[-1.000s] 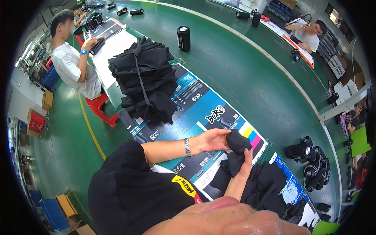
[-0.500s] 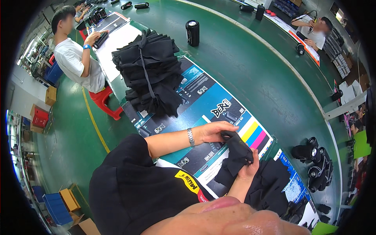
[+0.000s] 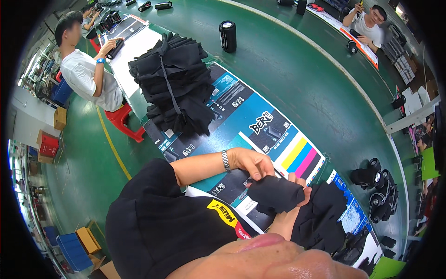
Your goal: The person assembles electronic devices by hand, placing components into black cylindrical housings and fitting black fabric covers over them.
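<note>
A piece of black fabric [image 3: 276,193], shaped like a short sleeve or pouch, is held up over the printed sheets. My left hand [image 3: 252,162], with a metal-band watch on its wrist, pinches the upper left edge of the fabric with thumb and fingers. Around the right end of the same piece curl the fingers of my right hand [image 3: 303,189]; its palm is partly hidden behind the cloth. Just beyond my right wrist lies a loose heap of black fabric pieces [image 3: 322,215]. A large stack of black fabric [image 3: 174,83], tied with a grey strip, sits farther off to the left.
Printed sheets [image 3: 251,116] cover the bench before me. A black cylindrical speaker [image 3: 227,36] stands on the green surface beyond, and several more speakers [image 3: 378,190] cluster at right. One co-worker [image 3: 88,74] sits at left on a red stool [image 3: 124,122]; another person [image 3: 369,30] works far right.
The black fabric has turned and spread from a narrow folded shape to a wider one. My left hand has shifted slightly down along its edge, and the right fingers now wrap its end.
</note>
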The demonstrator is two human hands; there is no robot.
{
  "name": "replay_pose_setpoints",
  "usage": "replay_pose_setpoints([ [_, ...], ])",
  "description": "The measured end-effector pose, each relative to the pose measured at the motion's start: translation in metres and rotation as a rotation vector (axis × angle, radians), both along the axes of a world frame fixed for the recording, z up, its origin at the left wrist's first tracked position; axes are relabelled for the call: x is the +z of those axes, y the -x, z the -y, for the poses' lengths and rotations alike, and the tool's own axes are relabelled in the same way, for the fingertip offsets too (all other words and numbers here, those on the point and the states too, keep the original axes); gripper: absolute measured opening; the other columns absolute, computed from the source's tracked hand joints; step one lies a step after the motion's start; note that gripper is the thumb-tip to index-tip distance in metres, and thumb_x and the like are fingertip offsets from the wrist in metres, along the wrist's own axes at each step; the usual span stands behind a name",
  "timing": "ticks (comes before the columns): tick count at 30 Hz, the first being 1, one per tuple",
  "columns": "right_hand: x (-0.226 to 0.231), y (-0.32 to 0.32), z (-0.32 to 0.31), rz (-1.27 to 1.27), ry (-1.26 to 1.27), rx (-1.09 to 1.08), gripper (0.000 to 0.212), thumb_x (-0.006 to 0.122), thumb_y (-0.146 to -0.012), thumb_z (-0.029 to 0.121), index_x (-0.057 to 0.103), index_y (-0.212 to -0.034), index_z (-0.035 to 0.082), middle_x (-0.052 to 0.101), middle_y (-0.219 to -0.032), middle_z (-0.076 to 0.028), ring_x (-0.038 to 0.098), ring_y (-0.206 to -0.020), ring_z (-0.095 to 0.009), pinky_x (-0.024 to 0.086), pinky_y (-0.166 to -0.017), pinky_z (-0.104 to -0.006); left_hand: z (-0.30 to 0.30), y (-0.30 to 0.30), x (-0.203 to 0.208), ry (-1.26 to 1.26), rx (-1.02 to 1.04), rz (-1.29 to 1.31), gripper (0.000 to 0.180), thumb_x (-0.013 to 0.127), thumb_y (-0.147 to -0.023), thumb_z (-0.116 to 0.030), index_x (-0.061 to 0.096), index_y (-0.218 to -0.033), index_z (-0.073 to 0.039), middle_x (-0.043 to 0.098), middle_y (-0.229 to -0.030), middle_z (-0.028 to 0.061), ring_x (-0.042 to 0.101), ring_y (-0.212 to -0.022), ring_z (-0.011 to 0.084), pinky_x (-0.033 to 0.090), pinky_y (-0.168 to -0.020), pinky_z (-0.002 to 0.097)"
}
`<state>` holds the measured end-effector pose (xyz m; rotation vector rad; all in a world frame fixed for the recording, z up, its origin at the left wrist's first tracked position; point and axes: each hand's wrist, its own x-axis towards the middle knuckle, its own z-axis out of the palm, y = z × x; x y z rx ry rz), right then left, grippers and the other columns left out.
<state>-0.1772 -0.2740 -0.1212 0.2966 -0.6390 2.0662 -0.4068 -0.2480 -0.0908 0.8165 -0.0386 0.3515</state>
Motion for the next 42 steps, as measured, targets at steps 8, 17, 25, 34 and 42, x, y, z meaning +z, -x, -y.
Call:
replay_pose_setpoints([
  [8,0.046,-0.005,0.01,0.897,-0.04,-0.221,0.039,0.065,-0.082,0.036,0.059,-0.073,-0.001,0.061,-0.086,-0.013,0.055,-0.077,-0.017,0.042,-0.071,-0.0289,-0.011,0.011,-0.006,0.136,0.399,0.018,0.027,0.07,-0.083,-0.022,0.062,-0.08,0.003,0.061,-0.084,0.0065,0.059,-0.085,0.0129,0.046,-0.078,0.0241],
  [17,0.033,-0.014,0.022,0.713,-0.085,-0.204,0.044,0.056,-0.087,0.046,0.055,-0.073,0.005,0.054,-0.066,-0.003,0.051,-0.06,-0.013,0.039,-0.055,-0.0251,-0.01,-0.004,-0.005,-0.427,0.062,-0.227,0.024,0.068,-0.085,-0.016,0.061,-0.089,0.006,0.064,-0.102,0.0168,0.056,-0.104,0.0222,0.039,-0.095,0.039],
  [25,0.023,-0.005,-0.005,0.681,0.158,-0.178,0.058,0.052,-0.09,0.05,0.059,-0.074,-0.005,0.057,-0.063,-0.009,0.056,-0.053,-0.012,0.041,-0.048,-0.0209,-0.022,-0.001,0.001,0.118,0.515,-0.041,0.03,0.062,-0.087,-0.029,0.05,-0.07,-0.007,0.048,-0.066,0.0017,0.05,-0.069,0.0153,0.043,-0.078,0.0355],
  [34,0.035,-0.003,0.007,0.525,0.185,-0.051,0.051,0.07,-0.079,0.036,0.055,-0.106,-0.005,0.064,-0.097,-0.011,0.063,-0.083,-0.013,0.048,-0.075,-0.0221,-0.009,-0.019,0.012,-0.208,0.497,-0.423,0.025,0.055,-0.095,-0.022,0.064,-0.093,0.001,0.065,-0.085,0.0007,0.057,-0.079,0.0042,0.045,-0.073,0.0194],
  [42,0.013,-0.014,-0.002,0.225,0.021,0.312,0.063,0.079,-0.068,0.025,0.052,-0.114,-0.009,0.067,-0.085,-0.018,0.067,-0.076,-0.018,0.052,-0.075,-0.0276,-0.012,-0.018,0.004,-0.286,0.514,-0.452,0.017,0.064,-0.089,-0.014,0.065,-0.094,0.002,0.065,-0.083,0.0003,0.058,-0.079,0.0047,0.046,-0.074,0.0197],
])
